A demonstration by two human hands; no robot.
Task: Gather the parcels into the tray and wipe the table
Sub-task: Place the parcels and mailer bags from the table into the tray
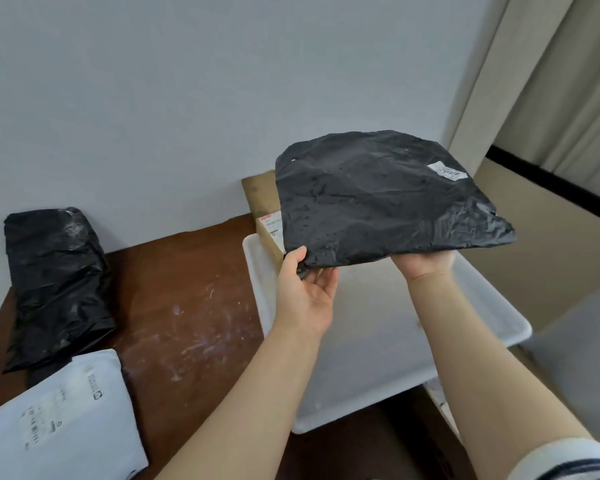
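A flat black plastic parcel [378,199] with a small white label hangs in the air above the white tray [361,358]. My left hand [303,292] pinches its near left corner between thumb and fingers. My right hand [425,261] supports it from underneath near its front edge, mostly hidden by the parcel. A brown cardboard parcel [265,216] stands at the tray's far left corner, partly hidden. On the brown table [187,306] at the left lie a crumpled black parcel [56,282] and a white parcel [63,417] with printed labels.
The table top shows whitish smears and scratches in its middle. A pale wall runs behind the table. Beige curtains hang at the upper right, and the tray overhangs the table's right edge.
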